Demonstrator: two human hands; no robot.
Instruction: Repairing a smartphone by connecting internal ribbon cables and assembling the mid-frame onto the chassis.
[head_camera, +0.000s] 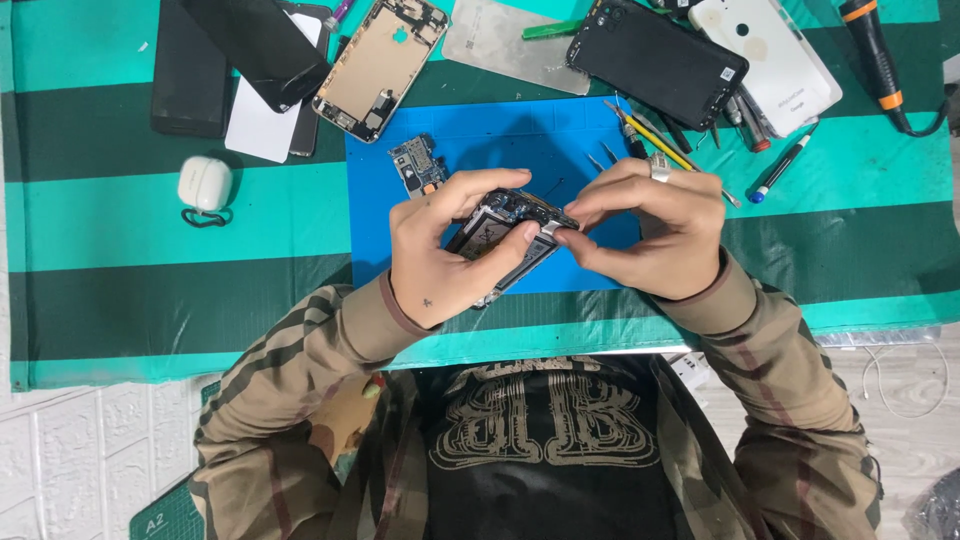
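Green-striped sheeting covers the bench under a blue work mat (530, 140). Nearest, the left hand (440, 255) is wrapped around an opened phone (505, 235) held just above the mat, while the right hand (655, 230) pinches its upper edge. Beyond lie a small circuit board (418, 167), tweezers (655, 140), a bare phone frame (380, 65) and a black back cover (655, 55).

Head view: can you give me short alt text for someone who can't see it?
Left hand and right hand hold an opened phone over a blue mat. A circuit board, tools, phone shells and a white earbud case lie around.
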